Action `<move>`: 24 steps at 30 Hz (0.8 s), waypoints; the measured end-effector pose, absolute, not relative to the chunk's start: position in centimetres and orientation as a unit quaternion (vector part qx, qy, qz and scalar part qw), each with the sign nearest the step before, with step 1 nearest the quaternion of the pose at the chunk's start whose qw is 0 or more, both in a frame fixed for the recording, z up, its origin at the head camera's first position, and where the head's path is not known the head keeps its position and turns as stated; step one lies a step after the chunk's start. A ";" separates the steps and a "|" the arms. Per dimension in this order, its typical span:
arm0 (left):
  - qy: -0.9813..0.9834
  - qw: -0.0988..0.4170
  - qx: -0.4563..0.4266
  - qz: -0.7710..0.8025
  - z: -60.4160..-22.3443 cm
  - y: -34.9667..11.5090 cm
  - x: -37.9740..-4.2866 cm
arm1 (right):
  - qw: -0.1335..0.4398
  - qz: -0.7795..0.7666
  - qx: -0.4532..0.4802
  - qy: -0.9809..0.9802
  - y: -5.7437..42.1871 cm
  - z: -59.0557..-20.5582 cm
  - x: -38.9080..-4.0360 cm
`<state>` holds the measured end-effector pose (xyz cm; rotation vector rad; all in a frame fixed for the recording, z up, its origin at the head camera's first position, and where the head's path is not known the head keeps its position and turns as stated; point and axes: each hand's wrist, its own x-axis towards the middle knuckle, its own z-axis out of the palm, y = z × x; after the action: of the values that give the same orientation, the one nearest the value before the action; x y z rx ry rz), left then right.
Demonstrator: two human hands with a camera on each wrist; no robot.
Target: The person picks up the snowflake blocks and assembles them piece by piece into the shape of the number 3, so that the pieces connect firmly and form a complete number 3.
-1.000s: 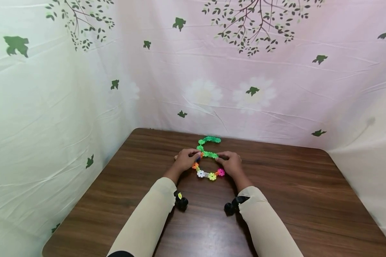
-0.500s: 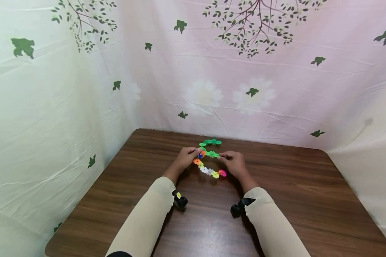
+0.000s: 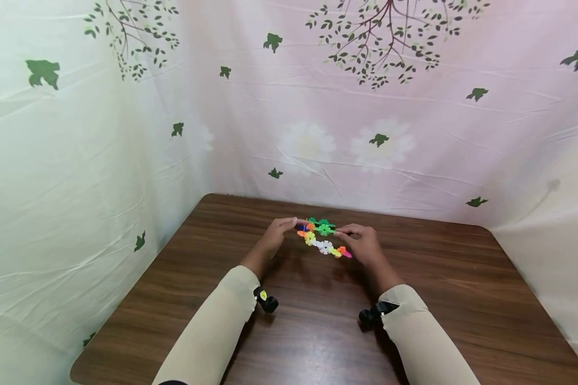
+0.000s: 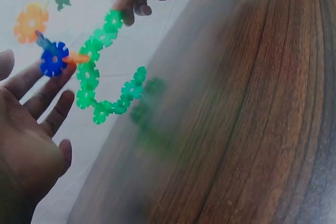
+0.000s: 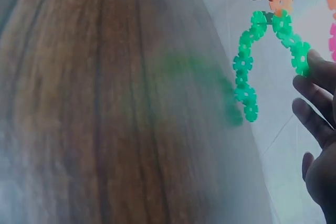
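Note:
A chain of interlocking flower-shaped plastic discs (image 3: 325,247) is raised off the table between my two hands. My left hand (image 3: 272,236) pinches it at the blue disc (image 4: 54,59), beside an orange one, its other fingers spread out below. On the other side, my right hand (image 3: 363,245) pinches the end disc of a green stretch (image 5: 300,59) between thumb and fingertips. A curved green tail (image 4: 102,111) hangs down from the join in both wrist views. Yellow, white, orange and pink discs loop toward me in the head view.
The brown wood-grain table (image 3: 313,321) spreads beneath both arms and mirrors the green discs faintly. Behind it hangs a pale printed cloth (image 3: 327,107) with leaves and birds. Each wrist carries a small black camera (image 3: 268,303).
The chain has been lifted off the table and tilted, its green tail now dropping behind. My right hand has shifted slightly right; both hands keep their grip.

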<state>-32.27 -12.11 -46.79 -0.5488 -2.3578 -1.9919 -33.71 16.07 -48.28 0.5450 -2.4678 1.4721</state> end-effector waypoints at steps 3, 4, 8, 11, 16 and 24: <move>-0.737 -0.004 -0.192 -0.648 -46.6 -12.1 -32.1 | 0.093 0.521 0.188 -0.827 16.4 -48.0 -33.4; -0.738 -0.005 -0.197 -0.645 -46.5 -12.1 -32.0 | 0.090 0.528 0.190 -0.823 16.5 -48.0 -33.3; -0.765 0.001 -0.211 -0.609 -46.4 -11.9 -31.6 | 0.088 0.544 0.183 -0.814 16.8 -48.1 -33.0; -0.790 0.016 -0.227 -0.570 -46.5 -11.9 -31.2 | 0.090 0.548 0.173 -0.813 16.9 -48.3 -32.7; -0.803 0.047 -0.242 -0.543 -46.9 -11.7 -30.9 | 0.090 0.553 0.184 -0.807 16.9 -48.7 -32.1; -0.774 0.089 -0.256 -0.572 -46.6 -11.0 -31.1 | 0.115 0.588 0.193 -0.777 16.9 -48.6 -31.6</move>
<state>-31.14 -11.04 -46.64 -0.7613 -2.3036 -1.7014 -31.55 16.90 -48.58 0.5647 -2.2789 1.7224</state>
